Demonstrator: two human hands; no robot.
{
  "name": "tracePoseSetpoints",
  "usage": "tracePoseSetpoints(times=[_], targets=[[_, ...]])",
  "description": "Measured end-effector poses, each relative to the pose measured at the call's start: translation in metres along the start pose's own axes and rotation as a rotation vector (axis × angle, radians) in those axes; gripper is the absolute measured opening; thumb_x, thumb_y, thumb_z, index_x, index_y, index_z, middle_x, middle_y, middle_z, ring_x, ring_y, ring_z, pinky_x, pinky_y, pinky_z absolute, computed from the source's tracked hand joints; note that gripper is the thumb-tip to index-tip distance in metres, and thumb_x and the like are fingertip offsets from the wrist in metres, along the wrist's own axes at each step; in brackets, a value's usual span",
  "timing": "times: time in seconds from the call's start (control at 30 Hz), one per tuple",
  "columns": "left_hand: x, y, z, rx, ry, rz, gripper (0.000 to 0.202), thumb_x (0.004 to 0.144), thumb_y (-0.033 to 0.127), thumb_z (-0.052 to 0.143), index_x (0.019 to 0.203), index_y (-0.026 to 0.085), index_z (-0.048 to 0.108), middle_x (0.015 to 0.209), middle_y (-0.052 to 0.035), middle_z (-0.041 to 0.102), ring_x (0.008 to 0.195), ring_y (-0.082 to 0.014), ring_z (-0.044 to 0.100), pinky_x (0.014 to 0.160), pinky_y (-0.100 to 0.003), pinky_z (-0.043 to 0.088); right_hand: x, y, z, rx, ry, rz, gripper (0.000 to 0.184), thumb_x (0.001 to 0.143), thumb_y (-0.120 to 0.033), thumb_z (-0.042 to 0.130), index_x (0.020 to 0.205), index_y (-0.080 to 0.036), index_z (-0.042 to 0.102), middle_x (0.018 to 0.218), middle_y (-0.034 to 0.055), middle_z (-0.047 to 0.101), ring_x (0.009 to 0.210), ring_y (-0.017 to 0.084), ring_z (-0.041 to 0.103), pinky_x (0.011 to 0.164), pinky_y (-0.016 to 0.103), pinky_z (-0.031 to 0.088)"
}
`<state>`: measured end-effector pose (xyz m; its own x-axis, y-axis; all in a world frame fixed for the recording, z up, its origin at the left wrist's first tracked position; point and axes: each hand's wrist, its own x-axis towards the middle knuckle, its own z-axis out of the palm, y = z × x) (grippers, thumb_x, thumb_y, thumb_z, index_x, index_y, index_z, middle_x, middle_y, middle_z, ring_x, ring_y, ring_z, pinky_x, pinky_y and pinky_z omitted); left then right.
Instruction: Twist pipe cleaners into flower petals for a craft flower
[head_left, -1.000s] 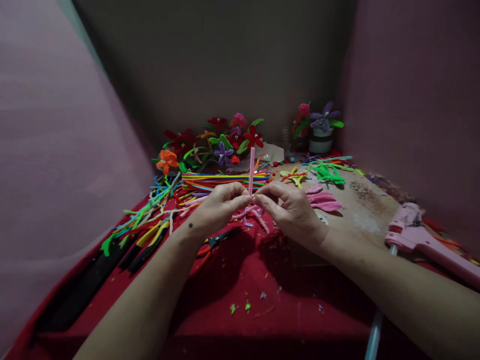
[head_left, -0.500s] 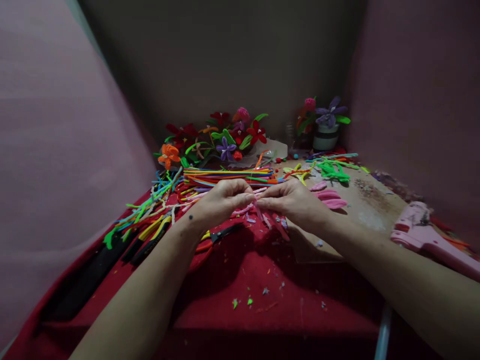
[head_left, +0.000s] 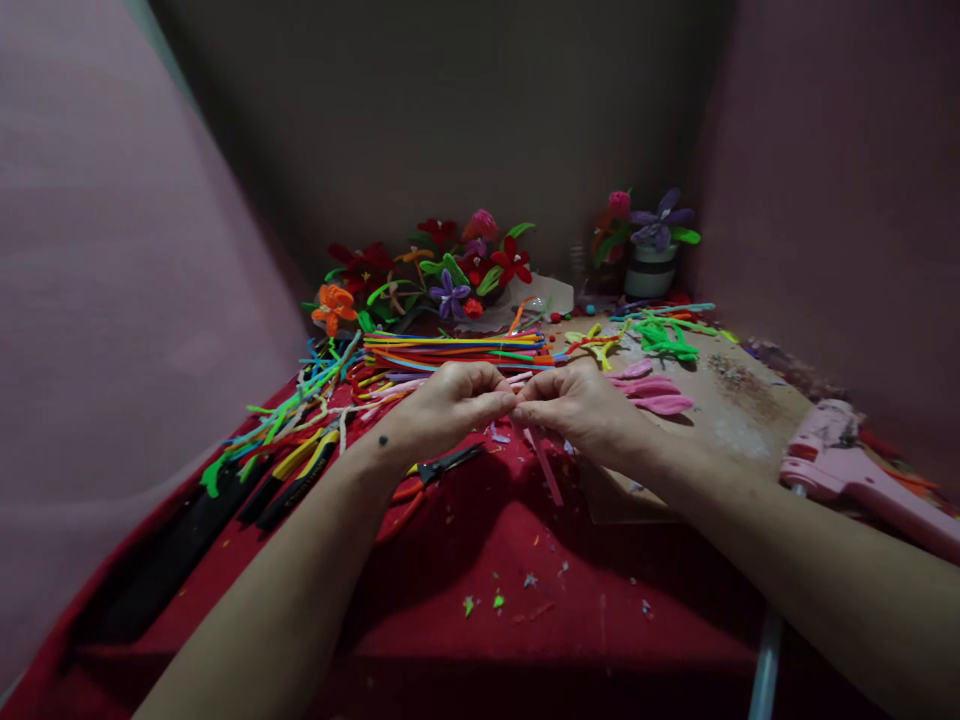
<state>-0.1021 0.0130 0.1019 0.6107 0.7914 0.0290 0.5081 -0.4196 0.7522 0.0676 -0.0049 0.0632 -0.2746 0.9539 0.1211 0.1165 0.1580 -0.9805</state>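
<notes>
Above counter (head_left: 525, 570) centre: my left hand (head_left: 442, 405) and right hand (head_left: 581, 405) both pinch narrow on one pink pipe cleaner (head_left: 547, 472), fingertips meeting, tail hanging down. Pink petals (head_left: 651, 392) lie finished beside my right hand; this piece isn't shaped yet.

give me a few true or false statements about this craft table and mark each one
The left hand and right hand pinch a pink pipe cleaner between them. True.
The glue gun is blue. False: it is pink.
A bundle of pipe cleaners lies just beyond the hands. True.
The cloth under the hands is green. False: it is red.
The potted flower stands at the near left. False: it stands at the far right.
</notes>
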Motion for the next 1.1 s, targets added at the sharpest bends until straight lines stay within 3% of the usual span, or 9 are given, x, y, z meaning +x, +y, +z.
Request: tracePoseSetpoints(times=[0.17, 0.27, 0.63, 0.9, 1.1], targets=[[-0.004, 0.000, -0.003, -0.094, -0.058, 0.090, 0.022, 0.081, 0.034, 0.052, 0.079, 0.013, 0.056, 0.069, 0.0000, 0.052, 0.062, -0.0088, 0.045, 0.057, -0.021, 0.037, -0.001, -0.001, -0.002, 0.278, -0.170, 0.048, 0.016, 0.062, -0.025, 0.069, 0.057, -0.013, 0.060, 0.049, -0.0024, 0.053, 0.041, 0.005, 0.041, 0.041, 0.021, 0.030], [-0.003, -0.001, -0.002, -0.210, -0.033, 0.092, 0.023, 0.079, 0.035, 0.054, 0.079, 0.013, 0.055, 0.067, -0.0001, 0.053, 0.060, -0.0089, 0.046, 0.057, -0.021, 0.038, -0.001, -0.002, -0.005, 0.358, -0.190, 0.104, 0.019, 0.059, -0.026, 0.072, 0.058, -0.012, 0.059, 0.048, -0.0028, 0.053, 0.039, 0.005, 0.040, 0.039, 0.020, 0.028], [0.002, -0.003, 0.002, -0.218, -0.068, -0.074, 0.018, 0.076, 0.030, 0.056, 0.078, 0.011, 0.057, 0.069, -0.0014, 0.057, 0.060, -0.0094, 0.051, 0.058, -0.024, 0.042, -0.002, -0.003, 0.004, 0.023, -0.019, 0.066, 0.018, 0.067, -0.019, 0.064, 0.052, -0.014, 0.055, 0.041, -0.0044, 0.049, 0.035, 0.004, 0.038, 0.036, 0.018, 0.027], [0.006, -0.006, 0.013, -0.179, 0.023, -0.081, 0.015, 0.069, 0.026, 0.060, 0.075, 0.013, 0.056, 0.069, -0.0003, 0.058, 0.062, -0.0105, 0.052, 0.057, -0.023, 0.040, -0.002, -0.003, 0.005, -0.016, -0.049, 0.079, 0.019, 0.070, -0.012, 0.061, 0.052, -0.014, 0.053, 0.040, -0.0038, 0.050, 0.033, 0.004, 0.043, 0.034, 0.016, 0.031], [0.006, 0.002, 0.019, -0.197, 0.037, -0.136, 0.011, 0.063, 0.015, 0.058, 0.072, 0.013, 0.053, 0.065, 0.0025, 0.055, 0.057, -0.0086, 0.050, 0.055, -0.022, 0.039, -0.002, -0.003, 0.006, 0.090, -0.136, 0.131, 0.020, 0.068, -0.012, 0.061, 0.051, -0.015, 0.052, 0.038, -0.0048, 0.050, 0.032, 0.005, 0.043, 0.032, 0.016, 0.033]])
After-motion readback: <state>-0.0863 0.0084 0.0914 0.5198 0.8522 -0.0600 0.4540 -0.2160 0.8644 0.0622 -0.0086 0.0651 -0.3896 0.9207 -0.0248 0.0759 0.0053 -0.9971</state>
